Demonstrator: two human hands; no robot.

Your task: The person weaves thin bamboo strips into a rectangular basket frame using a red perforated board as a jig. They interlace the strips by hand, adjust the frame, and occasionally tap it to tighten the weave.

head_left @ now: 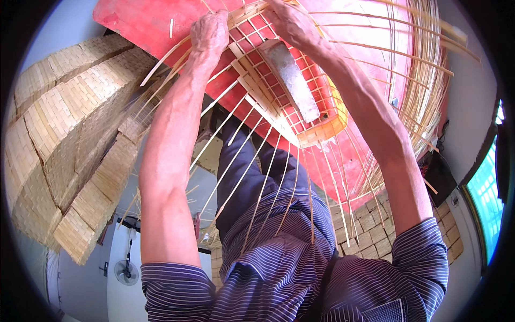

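A basket of bamboo strips [256,95] lies partly woven on a red tabletop [145,24], its base an open lattice. Loose strip ends fan out from its sides. On the lattice rests a long stone block [292,80]. Orange-yellow banding [324,130] wraps the rounded near end. At the far edge, my left hand [209,33] is closed on a pale bamboo strip [242,15] that runs across toward my right hand [292,24]. Bent over the far right corner, my right hand appears closed on the same strip; its fingertips are partly cut off by the upper edge.
Large woven bamboo baskets [70,118] are stacked at left. A thick bundle of long thin strips [429,75] curves along the table's right side. Several strip ends stick out toward my body and over the right edge. A fan [126,272] stands lower left.
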